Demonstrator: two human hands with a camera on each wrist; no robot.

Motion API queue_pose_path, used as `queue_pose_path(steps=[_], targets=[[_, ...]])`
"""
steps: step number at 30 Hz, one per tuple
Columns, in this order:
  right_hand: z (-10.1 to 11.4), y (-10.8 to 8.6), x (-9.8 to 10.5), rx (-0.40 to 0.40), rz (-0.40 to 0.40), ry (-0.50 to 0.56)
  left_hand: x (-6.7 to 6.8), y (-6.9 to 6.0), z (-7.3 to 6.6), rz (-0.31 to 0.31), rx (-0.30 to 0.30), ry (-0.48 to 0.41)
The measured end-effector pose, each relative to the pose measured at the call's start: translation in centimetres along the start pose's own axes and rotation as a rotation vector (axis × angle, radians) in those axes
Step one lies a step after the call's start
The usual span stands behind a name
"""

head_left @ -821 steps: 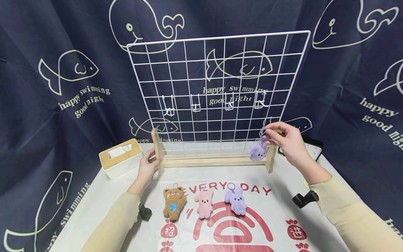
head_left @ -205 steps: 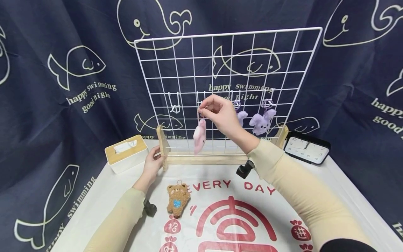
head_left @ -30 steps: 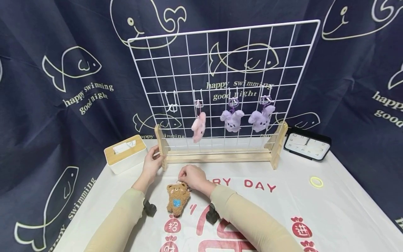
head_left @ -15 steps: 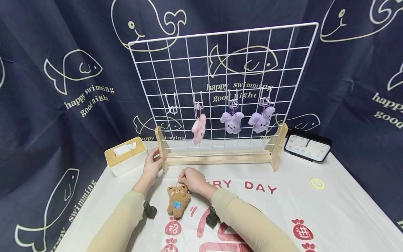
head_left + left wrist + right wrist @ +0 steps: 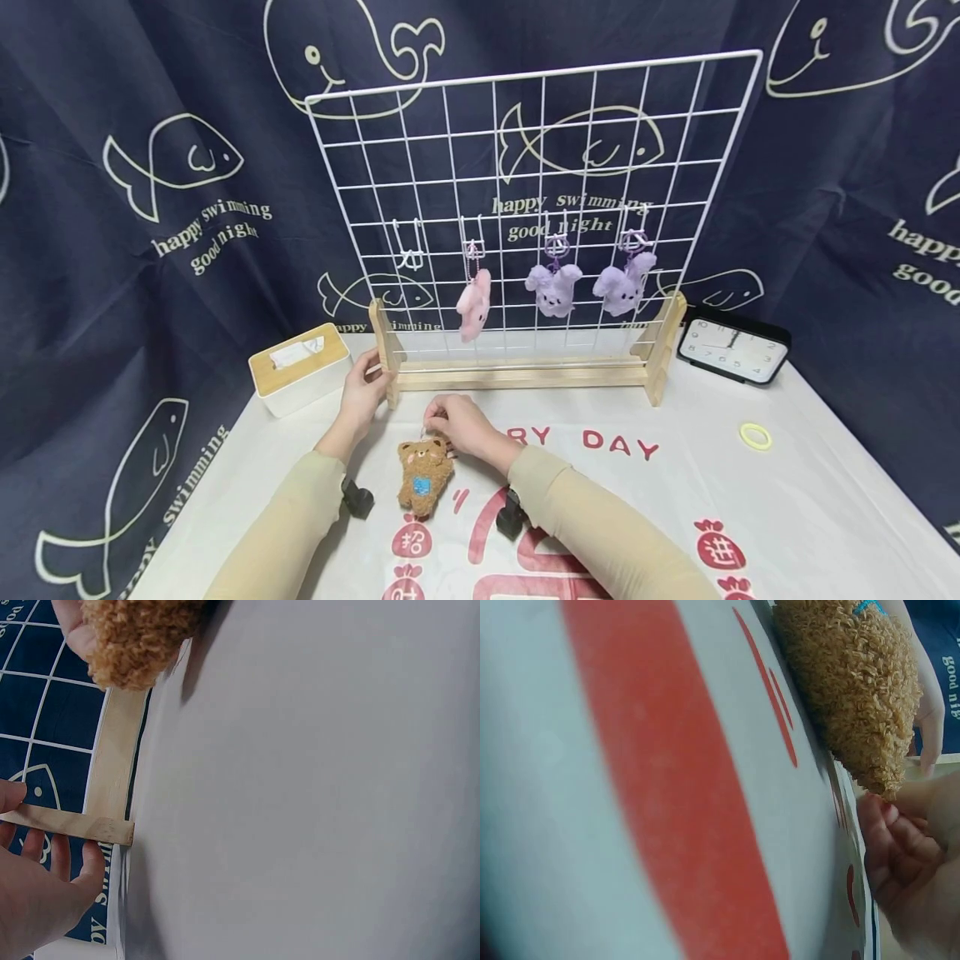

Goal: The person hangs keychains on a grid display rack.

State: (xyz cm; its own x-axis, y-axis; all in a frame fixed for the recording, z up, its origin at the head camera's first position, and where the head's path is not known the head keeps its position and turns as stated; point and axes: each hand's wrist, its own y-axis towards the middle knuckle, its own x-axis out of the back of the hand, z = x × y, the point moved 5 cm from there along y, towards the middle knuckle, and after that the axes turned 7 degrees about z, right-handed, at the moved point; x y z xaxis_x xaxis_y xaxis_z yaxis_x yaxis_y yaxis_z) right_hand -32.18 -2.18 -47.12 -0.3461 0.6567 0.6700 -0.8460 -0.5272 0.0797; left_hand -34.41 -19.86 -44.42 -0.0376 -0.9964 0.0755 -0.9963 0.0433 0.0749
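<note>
A brown plush bear keychain (image 5: 424, 477) with a blue patch lies on the table by the rack's left end. My right hand (image 5: 461, 425) pinches the thin loop at the bear's head; the loop is partly hidden by the fingers. My left hand (image 5: 362, 393) grips the wooden end post (image 5: 71, 823) of the white grid rack (image 5: 517, 179), thumb on one side, fingers on the other. From hooks on the grid hang a pink plush keychain (image 5: 474, 307) and two purple ones, the middle one (image 5: 553, 290) and the right one (image 5: 625, 285). The leftmost white hook (image 5: 410, 258) bears nothing.
To the left stands a tissue box (image 5: 302, 371) with a wooden lid. A black-framed clock (image 5: 733, 346) sits at the right, and a yellow ring (image 5: 755, 436) lies in front of it. Patterned dark cloth (image 5: 832, 250) hangs behind the table.
Since the oldest frame, two purple plush keychains and the pink one have come onto hooks. My right hand has moved to the bear's loop and shifts only slightly; my left stays on the post.
</note>
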Motion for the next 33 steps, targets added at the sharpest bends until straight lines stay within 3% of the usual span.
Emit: queue_pose_path(steps=[10,21,33], targets=[[1.6,-0.3,1.5,0.148,-0.025,0.118,0.6,1.8,2.7,-0.023,-0.011,-0.008],[4.5,-0.6,3.3,0.296,-0.026,0.143,0.7,1.8,2.9,-0.036,-0.033,-0.006],[6.9,-0.7,6.2,0.377,-0.035,0.131,0.6,1.7,2.9,-0.03,-0.046,0.001]])
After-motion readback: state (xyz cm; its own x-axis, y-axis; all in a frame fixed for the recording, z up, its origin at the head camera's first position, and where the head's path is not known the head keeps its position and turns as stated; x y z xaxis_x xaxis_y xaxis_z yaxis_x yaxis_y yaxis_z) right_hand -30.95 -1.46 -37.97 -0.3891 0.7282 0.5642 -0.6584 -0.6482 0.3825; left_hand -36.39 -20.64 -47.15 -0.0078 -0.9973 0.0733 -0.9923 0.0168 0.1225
